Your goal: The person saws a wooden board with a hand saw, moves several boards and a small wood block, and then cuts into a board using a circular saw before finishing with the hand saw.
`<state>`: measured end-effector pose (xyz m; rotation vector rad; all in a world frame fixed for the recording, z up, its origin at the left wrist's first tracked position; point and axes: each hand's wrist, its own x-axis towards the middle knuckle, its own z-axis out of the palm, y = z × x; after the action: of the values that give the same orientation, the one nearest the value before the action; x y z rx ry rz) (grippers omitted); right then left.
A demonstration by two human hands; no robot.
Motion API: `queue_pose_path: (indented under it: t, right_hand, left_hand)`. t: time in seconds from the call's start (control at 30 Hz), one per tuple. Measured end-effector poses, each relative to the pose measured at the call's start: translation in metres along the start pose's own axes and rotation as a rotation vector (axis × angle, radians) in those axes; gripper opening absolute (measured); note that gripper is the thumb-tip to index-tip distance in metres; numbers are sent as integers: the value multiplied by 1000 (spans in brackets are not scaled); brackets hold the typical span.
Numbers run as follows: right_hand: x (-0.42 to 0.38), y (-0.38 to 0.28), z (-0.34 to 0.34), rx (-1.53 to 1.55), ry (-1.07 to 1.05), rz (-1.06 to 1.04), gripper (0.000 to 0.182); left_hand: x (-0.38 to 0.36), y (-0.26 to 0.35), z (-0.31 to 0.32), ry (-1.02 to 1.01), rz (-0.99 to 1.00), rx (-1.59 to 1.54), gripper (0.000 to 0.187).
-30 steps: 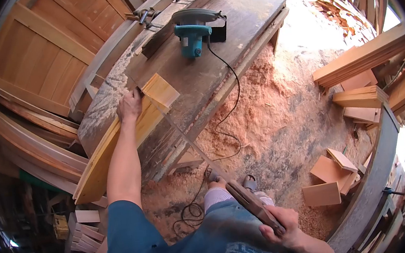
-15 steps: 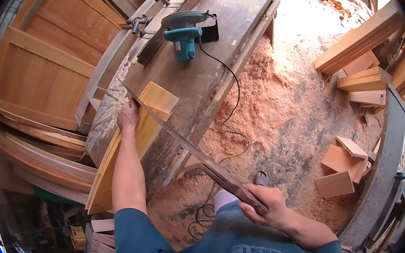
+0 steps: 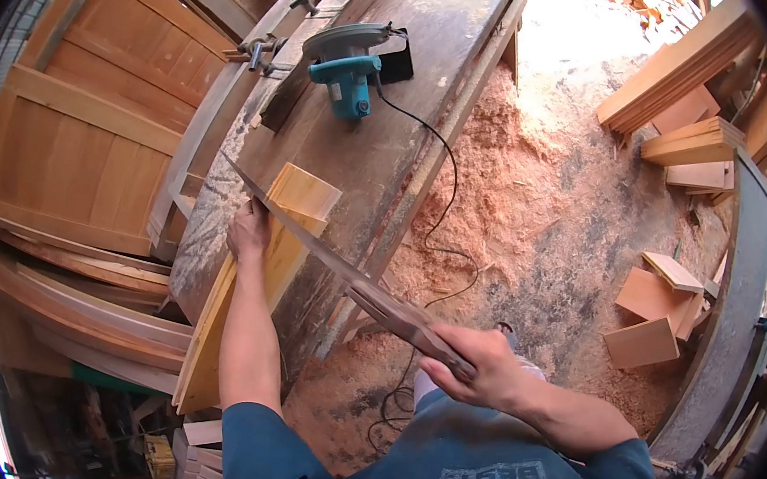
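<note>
My right hand [image 3: 476,367] is wrapped round the wooden handle of a handsaw [image 3: 327,257]. Its long blade slants up and to the left, lying across a pale yellow wooden board [image 3: 294,241] near the board's far end. My left hand [image 3: 249,227] grips the left edge of that board, close to the blade, with its fingertips partly hidden. The board rests on the workbench [image 3: 366,157], and its near end sticks out past the bench toward me.
A teal circular saw [image 3: 350,79] stands on the bench, its black cord [image 3: 453,167] trailing to the sawdust-covered floor [image 3: 491,191]. Wooden door panels [image 3: 100,120] lean at the left. Cut wood blocks [image 3: 647,305] and stacked timber [image 3: 679,68] lie at the right.
My right hand has pushed the handsaw forward, up and to the left, along the cut line. My left hand keeps its hold on the board. The view has shifted slightly.
</note>
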<state>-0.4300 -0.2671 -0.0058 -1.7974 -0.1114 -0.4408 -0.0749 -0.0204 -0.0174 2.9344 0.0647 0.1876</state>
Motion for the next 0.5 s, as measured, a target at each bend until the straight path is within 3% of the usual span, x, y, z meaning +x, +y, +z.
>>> queue_pose_path:
  t: [0.07,0.2,0.33,0.4,0.5]
  right_hand:
    - [-57,-18,-48,-82,-131,53,44]
    - [-85,-52,-86,-66,-143,124,45]
    - [24,2,6,77,-67,101,21]
    - [60,13,39,48,-37,37,19]
    - [23,-6,-1,56,-91,121,23]
  left_hand:
    - [8,-20,14,35,50,-15,62]
    - [8,-13,13,39,52,-40,61]
    - [2,-10,11,50,71,-12,63]
    - [-4,-18,10,56,57,-2,63]
    - [7,-12,13,53,30,-13,61]
